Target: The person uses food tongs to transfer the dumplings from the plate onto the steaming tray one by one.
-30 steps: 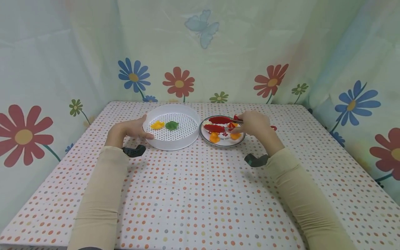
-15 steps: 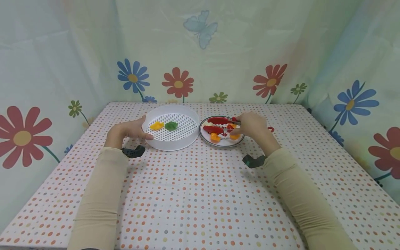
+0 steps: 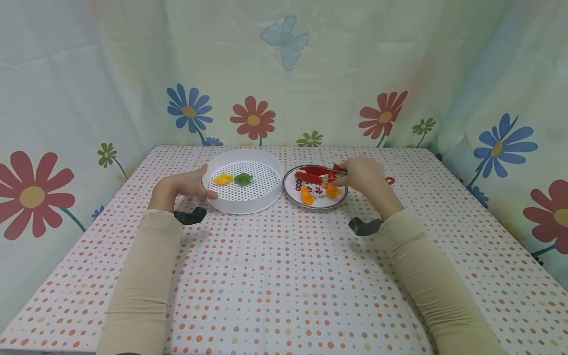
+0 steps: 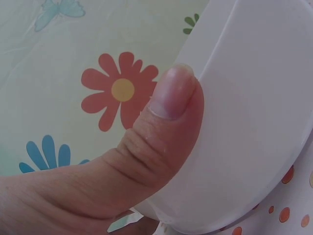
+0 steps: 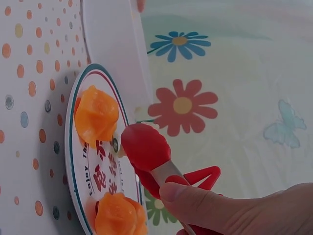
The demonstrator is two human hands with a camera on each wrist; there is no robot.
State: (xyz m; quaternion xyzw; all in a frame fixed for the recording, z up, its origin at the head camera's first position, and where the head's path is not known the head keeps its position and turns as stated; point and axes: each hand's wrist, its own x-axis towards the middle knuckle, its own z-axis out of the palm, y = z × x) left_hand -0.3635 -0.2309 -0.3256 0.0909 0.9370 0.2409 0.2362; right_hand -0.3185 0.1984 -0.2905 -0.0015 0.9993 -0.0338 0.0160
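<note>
My left hand (image 3: 188,183) holds the left side of a round white steamer basket (image 3: 244,206) with a perforated floor; its thumb lies on the outer wall in the left wrist view. Inside sit a yellow dumpling-like piece (image 3: 223,178) and a green one (image 3: 242,179). My right hand (image 3: 364,175) grips metal tongs with red tips (image 5: 146,147) above a round plate (image 3: 290,196). A whitish piece, mostly hidden, shows at the tong tips. Two orange dumpling-like pieces (image 5: 97,116) lie on the plate's near side.
Plate and basket stand side by side at the back of a table with a dotted cloth (image 3: 266,286). A flowered curtain (image 3: 328,74) hangs close behind and at both sides. Each wrist wears a dark camera mount (image 3: 365,227).
The tong tips have come closer together around the whitish piece and swung slightly towards the back. The near-left orange piece has shifted slightly. My left hand and the basket stay still.
</note>
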